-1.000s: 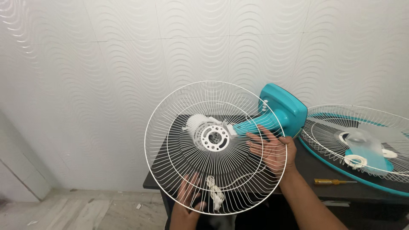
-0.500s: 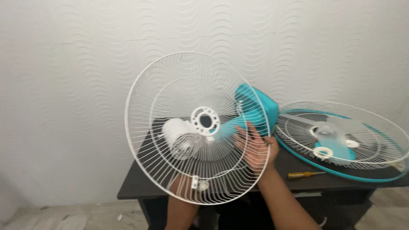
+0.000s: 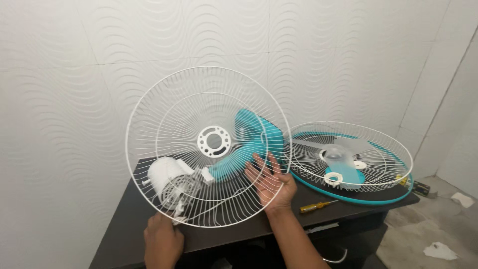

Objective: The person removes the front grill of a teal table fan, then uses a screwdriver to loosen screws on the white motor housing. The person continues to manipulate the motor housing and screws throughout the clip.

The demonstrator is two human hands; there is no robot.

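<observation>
I hold a round white wire fan guard (image 3: 209,104) upright in front of me. My left hand (image 3: 162,241) grips its bottom rim. My right hand (image 3: 271,184) presses flat, fingers spread, against the wires at its lower right. Behind the guard lies the fan body on the dark table (image 3: 124,219): a white motor (image 3: 169,184) at the left joined to a teal neck and base (image 3: 249,144). The guard's white centre ring (image 3: 214,142) is off the motor, up and to its right.
To the right on the table rests the other white guard with a teal rim (image 3: 351,157), with translucent blades and white caps inside. A yellow-handled screwdriver (image 3: 318,205) lies by my right wrist. White tiled walls stand behind; paper scraps (image 3: 440,249) litter the floor at right.
The guard has come off the motor and moved up and right. The motor now lies exposed at lower left. My view has shifted left, so the second guard sits further right.
</observation>
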